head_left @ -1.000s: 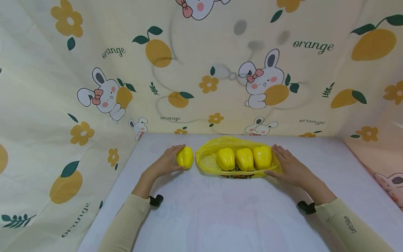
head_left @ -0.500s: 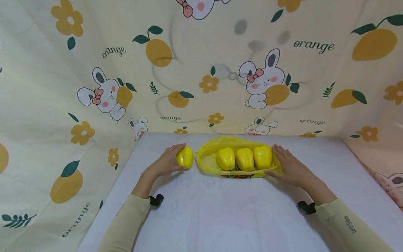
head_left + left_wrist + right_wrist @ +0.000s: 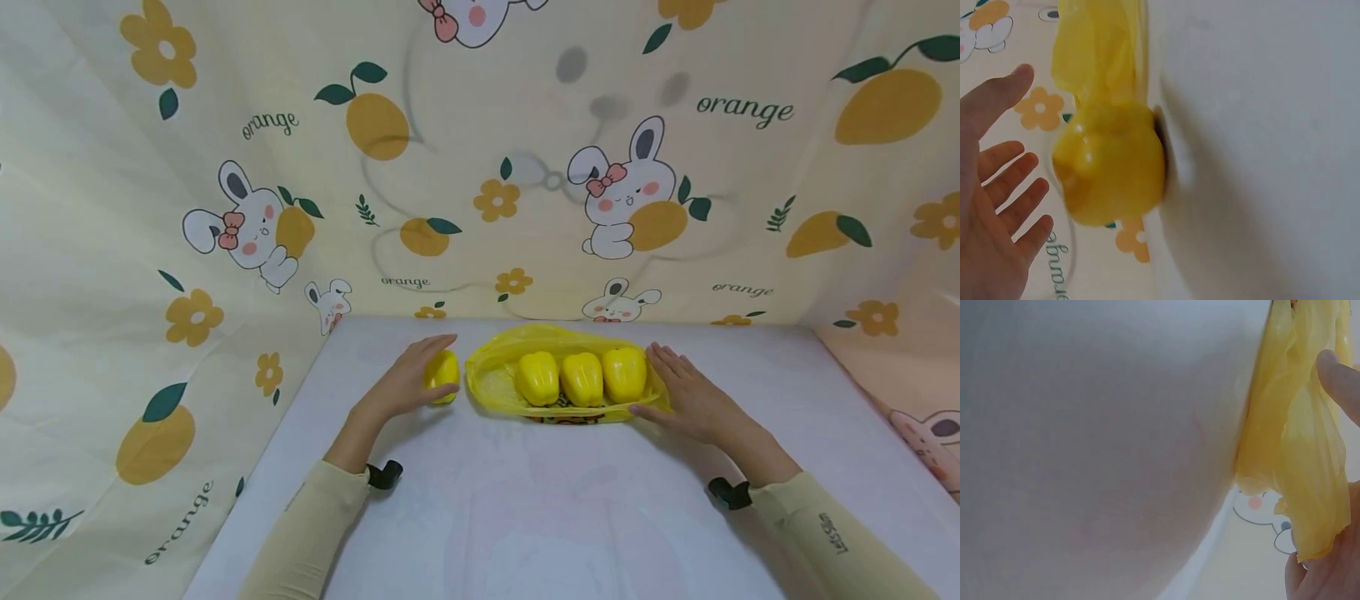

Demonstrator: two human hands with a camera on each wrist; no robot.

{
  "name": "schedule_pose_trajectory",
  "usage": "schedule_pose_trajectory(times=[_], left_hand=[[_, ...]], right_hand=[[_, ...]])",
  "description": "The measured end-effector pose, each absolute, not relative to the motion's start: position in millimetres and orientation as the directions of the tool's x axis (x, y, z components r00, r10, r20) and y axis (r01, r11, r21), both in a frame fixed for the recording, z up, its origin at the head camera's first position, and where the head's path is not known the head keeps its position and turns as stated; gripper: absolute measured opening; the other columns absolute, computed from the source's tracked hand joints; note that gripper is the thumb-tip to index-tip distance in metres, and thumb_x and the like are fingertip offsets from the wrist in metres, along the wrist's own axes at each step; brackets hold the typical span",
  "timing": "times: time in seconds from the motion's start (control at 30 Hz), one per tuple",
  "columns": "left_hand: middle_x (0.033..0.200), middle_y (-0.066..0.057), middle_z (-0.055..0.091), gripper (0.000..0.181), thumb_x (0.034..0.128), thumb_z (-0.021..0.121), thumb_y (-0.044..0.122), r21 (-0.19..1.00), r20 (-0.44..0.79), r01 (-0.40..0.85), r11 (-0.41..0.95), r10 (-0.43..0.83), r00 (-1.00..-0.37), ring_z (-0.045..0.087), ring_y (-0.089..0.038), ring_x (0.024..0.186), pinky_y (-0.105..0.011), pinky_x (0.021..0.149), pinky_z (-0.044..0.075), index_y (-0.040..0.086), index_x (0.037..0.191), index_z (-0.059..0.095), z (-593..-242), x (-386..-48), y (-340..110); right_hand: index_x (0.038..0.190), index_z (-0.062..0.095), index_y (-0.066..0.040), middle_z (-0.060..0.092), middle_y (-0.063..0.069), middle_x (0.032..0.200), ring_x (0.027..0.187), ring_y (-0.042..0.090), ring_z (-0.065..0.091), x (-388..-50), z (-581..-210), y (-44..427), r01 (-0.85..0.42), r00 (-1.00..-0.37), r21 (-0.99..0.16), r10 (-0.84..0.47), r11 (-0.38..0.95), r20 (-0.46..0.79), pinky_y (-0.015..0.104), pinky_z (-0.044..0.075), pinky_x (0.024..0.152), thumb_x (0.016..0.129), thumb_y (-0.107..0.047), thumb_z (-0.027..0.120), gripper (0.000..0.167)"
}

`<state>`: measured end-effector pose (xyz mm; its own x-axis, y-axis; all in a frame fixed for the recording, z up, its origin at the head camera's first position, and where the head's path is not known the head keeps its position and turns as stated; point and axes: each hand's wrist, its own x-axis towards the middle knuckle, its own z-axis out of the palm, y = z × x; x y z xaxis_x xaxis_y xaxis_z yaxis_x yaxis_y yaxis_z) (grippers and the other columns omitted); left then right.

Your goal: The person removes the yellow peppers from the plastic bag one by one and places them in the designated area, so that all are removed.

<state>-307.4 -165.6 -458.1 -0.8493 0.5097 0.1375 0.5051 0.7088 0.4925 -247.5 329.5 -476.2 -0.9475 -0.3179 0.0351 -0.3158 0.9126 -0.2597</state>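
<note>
A single yellow bell pepper sits on the white tabletop, left of a thin yellow plastic bag. My left hand is at its left side, with spread fingers. In the left wrist view a gap separates that hand from the bell pepper. Three more yellow bell peppers lie in a row in the bag's opened mouth; the middle one is between the other two. At the bag's right end my right hand touches it with extended fingers, the thumb against the plastic.
The white table reaches back to a hanging cloth printed with rabbits and oranges. A dark printed pattern shows on the bag's front side. Each wrist wears a small black camera, the left one near the sleeve.
My left hand has released the single bell pepper, its fingers and thumb spreading as it shifted slightly right over it. The right hand and the bag have stayed in place.
</note>
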Motion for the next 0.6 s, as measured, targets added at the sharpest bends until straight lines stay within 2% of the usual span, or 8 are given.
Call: schedule_pose_trajectory(times=[0.4,0.6], left_hand=[[0.167,-0.010,0.043,0.086,0.0961,0.082,0.042,0.500,0.187,0.537,0.680,0.520,-0.833,0.040,-0.035,0.153,-0.054,0.128,0.033,0.014,0.166,0.041,-451.2,-303.5,-138.8],[0.167,-0.009,0.045,0.086,0.0955,0.082,0.044,0.511,0.194,0.535,0.673,0.516,-0.834,0.042,-0.034,0.152,-0.055,0.127,0.035,0.015,0.165,0.042,-451.4,-300.9,-127.4]], right_hand=[[0.168,0.018,0.007,0.015,0.031,0.174,0.160,0.052,0.015,-246.5,-476.8,330.7,-0.318,-0.947,-0.262,-0.319,0.911,0.042,0.060,0.009,0.133,0.096,-0.068,0.067,0.115],[0.168,0.018,0.007,0.015,0.031,0.174,0.160,0.052,0.015,-246.9,-476.9,330.9,-0.318,-0.947,-0.260,-0.319,0.912,0.037,0.060,0.010,0.132,0.096,-0.069,0.067,0.115]])
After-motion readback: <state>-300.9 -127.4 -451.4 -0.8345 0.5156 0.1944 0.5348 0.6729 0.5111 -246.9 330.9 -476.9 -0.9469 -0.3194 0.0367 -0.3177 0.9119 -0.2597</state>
